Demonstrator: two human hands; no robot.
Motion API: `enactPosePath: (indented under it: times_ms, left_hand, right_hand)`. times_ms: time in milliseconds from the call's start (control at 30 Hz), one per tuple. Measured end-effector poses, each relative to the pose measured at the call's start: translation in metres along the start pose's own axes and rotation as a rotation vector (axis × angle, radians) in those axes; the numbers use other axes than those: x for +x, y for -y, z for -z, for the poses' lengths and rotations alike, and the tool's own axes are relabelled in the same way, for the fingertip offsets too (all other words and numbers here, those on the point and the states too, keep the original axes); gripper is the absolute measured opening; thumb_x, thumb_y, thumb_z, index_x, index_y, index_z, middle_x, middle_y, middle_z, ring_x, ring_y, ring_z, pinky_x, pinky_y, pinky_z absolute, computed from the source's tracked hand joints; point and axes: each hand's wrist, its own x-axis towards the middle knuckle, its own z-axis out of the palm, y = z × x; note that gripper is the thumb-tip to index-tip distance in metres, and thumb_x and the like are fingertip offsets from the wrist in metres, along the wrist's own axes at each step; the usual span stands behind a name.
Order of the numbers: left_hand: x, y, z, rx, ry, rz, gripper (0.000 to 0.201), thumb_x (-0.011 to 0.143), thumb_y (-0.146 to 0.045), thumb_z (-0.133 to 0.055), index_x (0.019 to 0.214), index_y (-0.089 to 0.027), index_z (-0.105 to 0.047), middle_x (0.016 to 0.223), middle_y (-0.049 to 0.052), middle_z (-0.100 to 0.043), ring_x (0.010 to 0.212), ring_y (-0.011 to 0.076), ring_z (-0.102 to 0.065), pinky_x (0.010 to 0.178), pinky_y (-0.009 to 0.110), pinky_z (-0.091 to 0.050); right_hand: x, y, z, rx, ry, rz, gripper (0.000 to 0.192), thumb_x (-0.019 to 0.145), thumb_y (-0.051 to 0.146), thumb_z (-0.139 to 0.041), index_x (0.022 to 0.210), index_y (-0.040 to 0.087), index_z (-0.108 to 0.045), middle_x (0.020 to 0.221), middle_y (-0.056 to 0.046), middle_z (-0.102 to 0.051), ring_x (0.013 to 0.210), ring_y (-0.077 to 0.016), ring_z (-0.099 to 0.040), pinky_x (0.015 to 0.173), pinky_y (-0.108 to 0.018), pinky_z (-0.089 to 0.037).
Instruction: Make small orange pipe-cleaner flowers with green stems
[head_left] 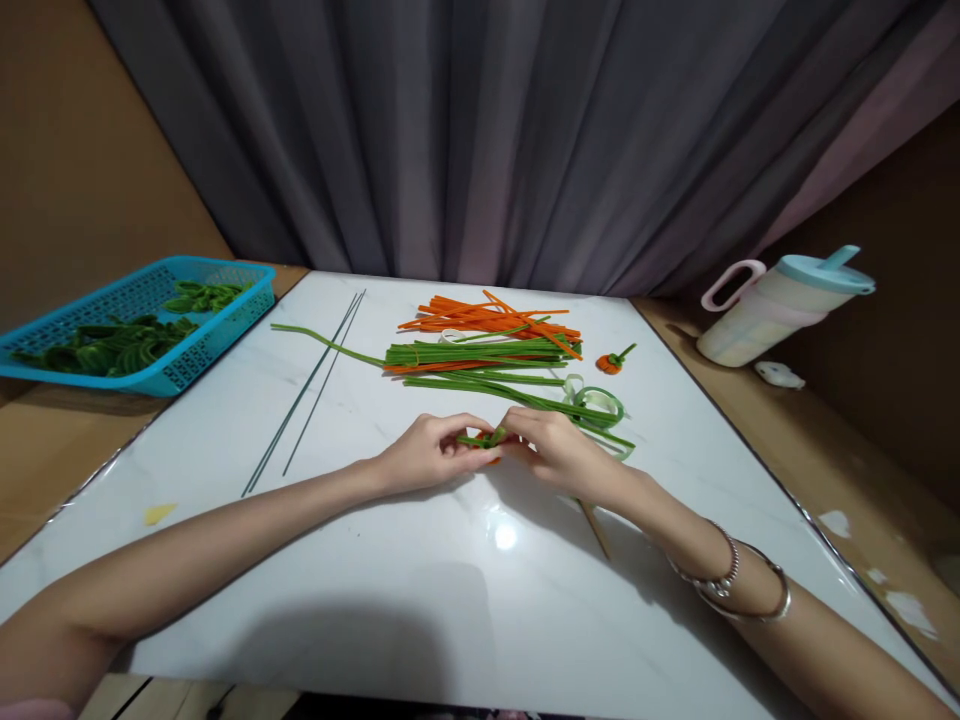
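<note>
Green-orange piece (490, 440), green strip (469, 440) running left to right, between fingers (472, 460)

The white table (540, 620) carries orange strips (487, 318), green strips (480, 352), thin dark rods (300, 394) and a small orange piece (609, 364).

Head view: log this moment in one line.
left hand: holding orange-green pipe-cleaner piece | right hand: touching same piece | orange pipe cleaners: beyond hands | blue basket: left
</note>
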Motion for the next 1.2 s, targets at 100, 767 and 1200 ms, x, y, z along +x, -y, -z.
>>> enactPosePath:
  times_ms: [100,767,1200]
  left_hand:
    - [-0.003,0.003,-0.002,0.260,-0.036,-0.175,0.023,0.087,-0.037,-0.054,0.092,-0.017,-0.064,0.069,0.000,-0.059,0.060,0.0106,-0.049,0.058,0.022,-0.037]
    - [-0.002,0.007,-0.009,0.331,0.017,-0.213,0.023,0.094,-0.024,-0.035,0.073,-0.019,-0.043,0.067,-0.001,-0.046,0.058,0.0115,-0.042,0.057,0.025,-0.034]
    - [0.003,-0.001,-0.002,0.190,0.083,-0.013,0.026,0.091,-0.025,-0.040,0.067,-0.017,-0.045,0.058,-0.003,-0.049,0.054,0.0095,-0.043,0.054,0.021,-0.033]
  right_hand:
    - [0.001,-0.002,-0.008,0.064,-0.008,-0.047,0.013,0.080,0.004,-0.052,0.073,0.014,-0.058,0.069,-0.003,-0.058,0.060,-0.0122,-0.052,0.056,-0.022,-0.037]
    - [0.002,-0.005,-0.021,0.444,-0.011,-0.412,0.005,0.070,0.015,-0.064,0.065,0.013,-0.063,0.061,-0.001,-0.064,0.057,-0.0119,-0.057,0.055,-0.022,-0.043]
    - [-0.010,0.000,-0.025,-0.434,-0.139,0.336,0.029,0.087,0.007,-0.036,0.070,0.015,-0.058,0.065,-0.006,-0.061,0.058,-0.0159,-0.052,0.055,-0.029,-0.036]
